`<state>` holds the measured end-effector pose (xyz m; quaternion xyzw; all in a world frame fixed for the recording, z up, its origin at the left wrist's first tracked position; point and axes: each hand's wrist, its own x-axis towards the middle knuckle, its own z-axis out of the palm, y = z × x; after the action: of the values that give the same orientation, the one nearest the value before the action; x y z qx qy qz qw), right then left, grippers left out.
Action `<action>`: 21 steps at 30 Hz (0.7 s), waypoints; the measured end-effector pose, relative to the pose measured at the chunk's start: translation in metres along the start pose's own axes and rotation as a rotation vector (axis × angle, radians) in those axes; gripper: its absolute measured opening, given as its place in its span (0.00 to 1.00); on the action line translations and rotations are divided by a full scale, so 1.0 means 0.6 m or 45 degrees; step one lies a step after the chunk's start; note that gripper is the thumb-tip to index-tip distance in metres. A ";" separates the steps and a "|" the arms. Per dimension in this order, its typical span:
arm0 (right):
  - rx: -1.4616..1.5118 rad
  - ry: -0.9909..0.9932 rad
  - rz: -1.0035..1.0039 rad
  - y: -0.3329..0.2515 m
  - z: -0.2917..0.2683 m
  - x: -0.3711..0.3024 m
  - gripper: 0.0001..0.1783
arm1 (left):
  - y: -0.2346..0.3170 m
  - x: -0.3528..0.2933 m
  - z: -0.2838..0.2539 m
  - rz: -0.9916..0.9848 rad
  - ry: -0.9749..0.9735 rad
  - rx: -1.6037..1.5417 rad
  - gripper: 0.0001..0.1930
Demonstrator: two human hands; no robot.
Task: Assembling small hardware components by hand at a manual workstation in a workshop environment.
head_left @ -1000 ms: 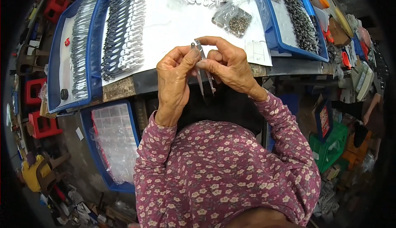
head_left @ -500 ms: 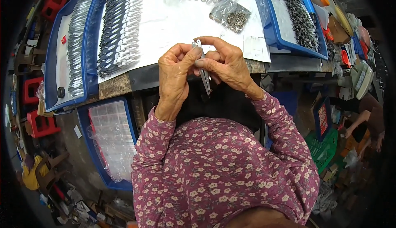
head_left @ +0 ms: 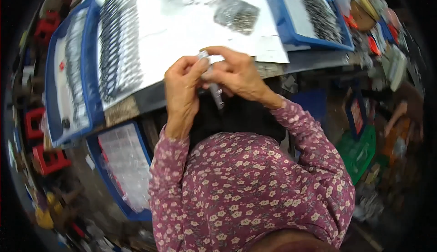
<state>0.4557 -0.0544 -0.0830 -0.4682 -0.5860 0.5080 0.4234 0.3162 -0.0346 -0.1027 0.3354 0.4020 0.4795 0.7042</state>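
Observation:
My left hand [head_left: 181, 87] and my right hand [head_left: 236, 73] meet at the near edge of the white work sheet [head_left: 182, 33]. Together they pinch a small slim metal part [head_left: 215, 92] that hangs down between the fingertips, its top end at my left thumb. Rows of similar dark metal parts [head_left: 119, 47] lie on the sheet to the left of my hands. A clear bag of small metal pieces [head_left: 237, 15] rests beyond my right hand. Both forearms wear purple flowered sleeves.
A blue tray [head_left: 68, 69] with more rows of parts stands at the left, another blue tray [head_left: 314, 15] at the back right. Below the table's left side sits a blue tray with clear compartment boxes [head_left: 123, 165]. Red stools [head_left: 45, 156] and clutter ring the floor.
The view has tilted and shifted, so the table sits skewed in the frame. My hands stay together on the metal part, fingers shifted slightly.

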 end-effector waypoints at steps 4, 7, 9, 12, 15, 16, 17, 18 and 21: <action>-0.062 -0.013 -0.182 0.018 -0.090 -0.005 0.21 | -0.015 0.020 0.074 -0.044 0.078 0.185 0.05; -0.341 0.045 -0.768 0.083 -0.180 -0.043 0.13 | -0.054 0.010 0.156 -0.196 -0.057 0.138 0.04; 0.518 -0.070 0.012 0.025 -0.241 -0.091 0.11 | -0.064 -0.001 0.219 -0.268 -0.059 0.115 0.04; 0.650 -0.052 -0.114 0.047 -0.288 -0.099 0.10 | -0.068 0.014 0.253 -0.410 -0.400 0.043 0.05; 0.666 -0.038 -0.137 0.047 -0.324 -0.122 0.09 | -0.102 0.025 0.232 -0.461 -0.445 0.026 0.13; 0.632 -0.030 -0.247 0.047 -0.333 -0.127 0.09 | -0.106 0.027 0.239 -0.471 -0.468 0.025 0.13; 0.598 -0.027 -0.356 0.048 -0.340 -0.131 0.09 | -0.111 0.028 0.245 -0.498 -0.490 0.010 0.14; 0.590 -0.014 -0.356 0.048 -0.346 -0.132 0.09 | -0.111 0.026 0.262 -0.522 -0.508 -0.004 0.14; 0.648 -0.034 -0.359 0.051 -0.355 -0.131 0.07 | -0.108 0.006 0.306 -0.485 -0.444 -0.019 0.11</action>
<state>0.6827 -0.0877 -0.0884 -0.2541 -0.5046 0.5809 0.5860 0.5061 -0.0675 -0.0760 0.3259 0.3269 0.2762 0.8430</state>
